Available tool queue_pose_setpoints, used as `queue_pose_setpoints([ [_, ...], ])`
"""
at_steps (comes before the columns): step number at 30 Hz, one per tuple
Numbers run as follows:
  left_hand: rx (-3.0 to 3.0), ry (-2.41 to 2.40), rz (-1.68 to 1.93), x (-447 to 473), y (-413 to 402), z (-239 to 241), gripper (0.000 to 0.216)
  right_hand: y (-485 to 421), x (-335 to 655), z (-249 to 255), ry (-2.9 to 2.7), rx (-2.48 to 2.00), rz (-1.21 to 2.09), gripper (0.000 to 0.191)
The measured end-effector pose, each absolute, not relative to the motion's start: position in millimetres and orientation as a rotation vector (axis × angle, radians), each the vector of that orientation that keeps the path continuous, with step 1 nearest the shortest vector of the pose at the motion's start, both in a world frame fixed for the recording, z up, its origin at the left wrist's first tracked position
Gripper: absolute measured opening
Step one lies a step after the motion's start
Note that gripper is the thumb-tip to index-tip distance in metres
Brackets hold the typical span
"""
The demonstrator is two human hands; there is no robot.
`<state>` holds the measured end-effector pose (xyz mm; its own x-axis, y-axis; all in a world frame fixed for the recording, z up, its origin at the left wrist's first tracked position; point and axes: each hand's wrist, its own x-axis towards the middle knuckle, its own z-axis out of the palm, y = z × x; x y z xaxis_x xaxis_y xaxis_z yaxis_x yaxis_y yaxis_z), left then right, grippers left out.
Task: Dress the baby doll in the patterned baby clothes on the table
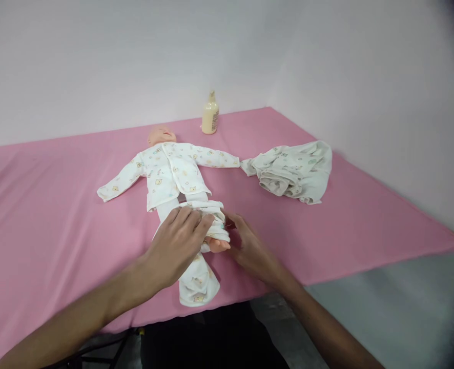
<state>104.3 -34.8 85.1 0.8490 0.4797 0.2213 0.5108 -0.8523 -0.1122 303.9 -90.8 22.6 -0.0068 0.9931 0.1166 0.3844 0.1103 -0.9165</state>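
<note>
A baby doll (161, 136) lies on its back on the pink table (58, 205), head toward the wall. It wears a white printed top (173, 171). White printed trousers (211, 215) are bunched up around its legs. My left hand (177, 246) grips the bunched trouser fabric from the left, fingers curled. My right hand (246, 243) pinches the same fabric from the right, by the doll's bare foot (217, 245). One empty trouser leg (196, 284) hangs toward the table's front edge.
A crumpled pale printed cloth (296, 171) lies right of the doll, touching its sleeve. A cream bottle (210, 115) stands at the back by the wall. White walls close the back and right. The table's front edge runs below my arms.
</note>
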Motion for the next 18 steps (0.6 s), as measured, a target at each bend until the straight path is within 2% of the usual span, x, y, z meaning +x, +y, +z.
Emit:
queue_pose_setpoints([
  [4, -2.917, -0.752, -0.33, 98, -37, 90, 0.043, -100, 310, 23, -1.658, -1.553, 0.766, 0.059],
  [7, -2.955, -0.774, -0.53, 77, -48, 99, 0.039, -127, 312, 26, -1.627, -1.678, 0.656, 0.056],
  [10, -2.886, -0.99, -0.83, 47, -72, 96, 0.034, -160, 307, 32, -1.567, -1.692, 0.318, 0.033],
  [12, -2.885, -1.195, -0.94, 31, -89, 87, 0.027, -173, 297, 38, -1.664, -1.569, 0.253, 0.017],
  [15, -3.039, -1.507, -0.732, 20, -105, 69, 0.013, -171, 276, 47, -1.954, -1.441, 0.372, 0.014],
  [18, -3.044, -1.688, -0.585, 26, -107, 57, 0.019, -154, 255, 53, -2.135, -1.459, 0.28, 0.013],
])
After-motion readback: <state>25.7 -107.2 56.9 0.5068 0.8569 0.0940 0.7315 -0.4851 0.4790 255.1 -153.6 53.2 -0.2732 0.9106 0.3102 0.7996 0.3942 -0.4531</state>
